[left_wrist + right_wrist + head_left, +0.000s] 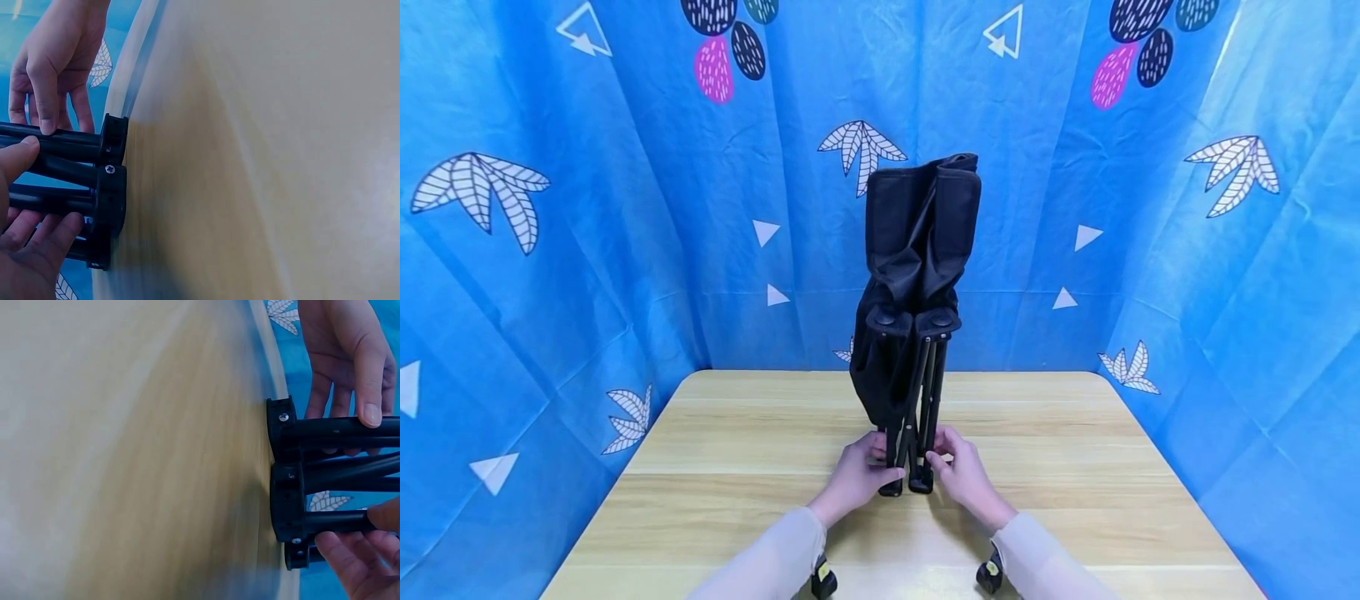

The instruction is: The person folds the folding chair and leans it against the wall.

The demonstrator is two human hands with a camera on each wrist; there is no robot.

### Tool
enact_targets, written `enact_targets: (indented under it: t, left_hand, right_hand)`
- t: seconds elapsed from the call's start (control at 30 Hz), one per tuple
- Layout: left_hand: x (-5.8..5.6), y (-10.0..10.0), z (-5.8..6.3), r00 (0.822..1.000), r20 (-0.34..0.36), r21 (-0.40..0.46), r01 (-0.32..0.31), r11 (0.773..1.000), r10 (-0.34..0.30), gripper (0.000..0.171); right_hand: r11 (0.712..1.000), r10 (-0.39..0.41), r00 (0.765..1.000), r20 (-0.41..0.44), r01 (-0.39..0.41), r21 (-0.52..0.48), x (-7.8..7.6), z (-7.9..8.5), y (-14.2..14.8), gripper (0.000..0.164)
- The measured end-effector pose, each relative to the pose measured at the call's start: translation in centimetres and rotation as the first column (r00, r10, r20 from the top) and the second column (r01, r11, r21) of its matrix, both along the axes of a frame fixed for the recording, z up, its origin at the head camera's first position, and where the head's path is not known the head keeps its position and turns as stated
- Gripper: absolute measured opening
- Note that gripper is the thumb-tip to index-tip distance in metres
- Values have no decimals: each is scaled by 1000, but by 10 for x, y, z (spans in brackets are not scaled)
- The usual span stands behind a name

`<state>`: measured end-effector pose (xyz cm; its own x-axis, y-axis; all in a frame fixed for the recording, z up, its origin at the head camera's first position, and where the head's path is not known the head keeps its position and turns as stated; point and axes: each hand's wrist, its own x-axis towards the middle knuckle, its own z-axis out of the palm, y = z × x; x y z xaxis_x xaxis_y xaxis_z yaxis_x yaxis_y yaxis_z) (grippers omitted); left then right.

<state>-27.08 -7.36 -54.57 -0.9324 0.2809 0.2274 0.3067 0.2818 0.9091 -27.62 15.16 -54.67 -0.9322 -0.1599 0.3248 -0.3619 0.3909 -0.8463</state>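
A black folded camping chair (898, 279) stands upright near the middle of the table, its fabric bunched above and its thin legs gathered below. Low on the left-hand legs, my left hand (853, 475) grips with the thumb in front and fingers behind. My right hand (961, 468) holds the legs on the other side, at nearly the same height. Black plastic feet (112, 194) with screws close off the leg ends in the left wrist view. From the right wrist, the dark leg tubes (340, 520) show between both hands, the feet right at the wooden surface.
The light wood-grain table (760, 433) has rounded far corners. A blue patterned curtain (1037, 167) hangs behind it and along both sides. Small black wrist cameras (823, 579) sit under both sleeves, close over the tabletop.
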Motion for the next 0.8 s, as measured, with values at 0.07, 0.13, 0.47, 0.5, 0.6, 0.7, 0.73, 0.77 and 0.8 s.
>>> enact_targets:
  t: [0.07,0.13,0.47,0.5,0.6,0.7,0.73,0.77,0.8]
  left_hand:
    - [-3,0,0,1000,-4,-1,-4,1000,4,34]
    - [-7,1,-1,1000,-9,-5,-9,1000,9,35]
    - [-19,4,0,999,2,-44,-41,998,41,35]
    - [-20,4,0,999,2,-46,-43,998,43,35]
    - [-23,4,-1,999,-4,-51,-53,997,53,36]
    - [-27,4,-1,998,-20,-63,-58,996,57,36]
    - [-29,4,-1,998,-23,-65,-59,996,58,36]
    - [-30,4,-1,998,-25,-71,-61,996,59,36]
    - [-31,4,-1,998,-26,-72,-61,996,59,36]
  right_hand:
    - [1000,-1,1000,-5,1,-5,-3,0,0,26]
    - [1000,-1,1000,-18,1,-12,-6,-1,0,26]
    - [1000,-19,999,-47,19,9,-21,-2,-1,23]
    - [1000,-20,998,-55,20,15,-23,-2,-1,22]
    - [999,-25,998,-58,26,31,-27,-4,-1,23]
    - [999,-26,998,-56,28,40,-31,-5,-1,22]
    - [999,-29,998,-51,31,42,-33,-4,-1,22]
    - [999,-30,998,-53,32,43,-34,-4,-1,22]
    - [998,-32,998,-56,35,45,-36,-4,-1,22]
